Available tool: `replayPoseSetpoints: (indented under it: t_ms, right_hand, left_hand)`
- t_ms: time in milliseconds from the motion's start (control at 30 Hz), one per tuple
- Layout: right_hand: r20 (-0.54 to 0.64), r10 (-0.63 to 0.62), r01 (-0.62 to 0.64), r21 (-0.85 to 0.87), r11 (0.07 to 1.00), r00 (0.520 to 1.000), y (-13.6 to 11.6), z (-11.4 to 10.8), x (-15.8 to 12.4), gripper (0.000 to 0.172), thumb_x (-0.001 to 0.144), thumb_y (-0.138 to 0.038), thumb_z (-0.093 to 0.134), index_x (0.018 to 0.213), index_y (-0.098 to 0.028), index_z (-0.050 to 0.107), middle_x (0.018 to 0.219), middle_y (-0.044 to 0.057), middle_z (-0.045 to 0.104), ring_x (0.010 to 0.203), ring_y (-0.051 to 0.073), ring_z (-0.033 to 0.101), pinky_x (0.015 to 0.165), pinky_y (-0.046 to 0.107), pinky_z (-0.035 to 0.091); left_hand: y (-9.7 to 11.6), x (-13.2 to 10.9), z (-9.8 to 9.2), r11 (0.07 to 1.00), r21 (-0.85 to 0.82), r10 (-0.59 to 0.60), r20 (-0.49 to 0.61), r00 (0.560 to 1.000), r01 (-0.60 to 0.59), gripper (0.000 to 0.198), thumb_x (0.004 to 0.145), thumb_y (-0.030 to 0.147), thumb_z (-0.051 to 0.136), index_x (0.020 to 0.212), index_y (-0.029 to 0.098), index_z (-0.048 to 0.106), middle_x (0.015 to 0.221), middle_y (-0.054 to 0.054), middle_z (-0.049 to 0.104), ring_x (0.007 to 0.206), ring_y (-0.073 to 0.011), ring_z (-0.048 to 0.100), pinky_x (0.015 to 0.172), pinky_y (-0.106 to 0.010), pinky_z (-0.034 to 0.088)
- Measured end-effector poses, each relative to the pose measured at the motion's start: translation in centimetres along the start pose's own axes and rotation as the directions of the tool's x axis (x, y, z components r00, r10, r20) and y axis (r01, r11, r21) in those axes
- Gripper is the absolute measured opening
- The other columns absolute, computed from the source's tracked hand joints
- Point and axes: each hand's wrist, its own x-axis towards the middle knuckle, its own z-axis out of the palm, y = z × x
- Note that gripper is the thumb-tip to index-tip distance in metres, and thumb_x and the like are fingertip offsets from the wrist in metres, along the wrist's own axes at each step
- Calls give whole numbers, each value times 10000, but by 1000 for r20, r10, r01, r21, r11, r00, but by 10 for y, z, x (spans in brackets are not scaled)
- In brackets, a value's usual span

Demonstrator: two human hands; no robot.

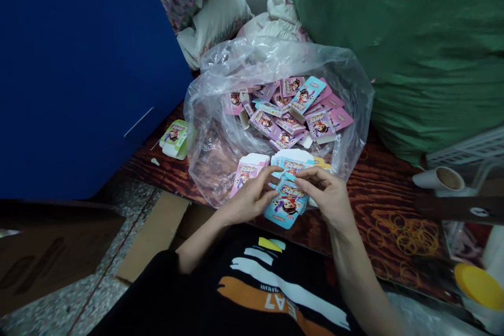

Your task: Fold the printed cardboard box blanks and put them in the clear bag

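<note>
A light blue printed carton with a cartoon figure hangs upright between my hands, near the table's front edge. My left hand pinches its upper left edge, and my right hand has thumb and fingers closed on the upper right, at the flaps. Right behind it lies a stack of flat blue cartons. To the left of that is a stack of pink cartons; part of a yellow stack shows on the right. Beyond them, an open clear plastic bag holds many small pink, purple and blue boxes.
A green carton lies left of the bag on the wooden table. Rubber bands, a paper cup and a yellow lid are at right. A blue panel and large green sack flank the table.
</note>
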Motion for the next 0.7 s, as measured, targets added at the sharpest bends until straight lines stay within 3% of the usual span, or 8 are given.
replayPoseSetpoints:
  t_ms: [167,300,400,500,633,700]
  right_hand:
    - [-13,-24,24,-22,999,1000,-6,-5,4,260,702,-427,827,675,-196,712,619,2,660,558,128,559,526,239,447]
    - [139,-100,112,-84,990,985,-10,-12,4,217,765,-412,803,704,-208,763,753,43,754,711,190,685,695,309,562]
    - [183,-144,164,-99,981,972,-7,-15,-1,209,822,-441,774,872,-243,821,947,73,800,910,242,735,869,395,587]
    - [172,-203,227,-133,965,964,-1,-16,-10,227,842,-440,768,994,-279,821,1064,74,792,1028,252,724,964,439,565]
    - [253,-182,224,-149,963,950,8,-17,-16,193,853,-431,757,905,-255,816,985,76,782,957,238,722,897,405,577]
    - [308,-132,181,-135,974,942,10,-18,-7,226,835,-452,767,876,-232,797,934,67,770,909,230,715,870,393,574]
  left_hand:
    - [1,0,-1,1000,-13,2,20,1000,-2,455,971,206,523,1412,220,413,1145,-90,648,930,-198,668,782,-311,495]
    - [-5,0,2,997,-71,-3,-17,1000,2,464,966,229,547,1410,211,414,1130,-84,643,843,-165,641,757,-288,488]
    - [-8,1,3,991,-130,-17,-51,999,10,467,975,237,533,1421,194,401,1118,-86,644,779,-141,612,722,-272,483]
    - [-11,0,1,992,-120,21,-52,998,-27,436,982,234,522,1410,189,449,1167,-103,652,892,-172,644,813,-299,510]
    - [-16,0,-2,994,-43,97,39,994,-96,296,974,213,529,1257,200,615,1251,-98,671,1171,-231,623,1035,-367,473]
    - [-19,1,-2,996,-73,58,60,997,-54,316,972,233,541,1277,203,618,1252,-98,677,1157,-230,633,1023,-375,490]
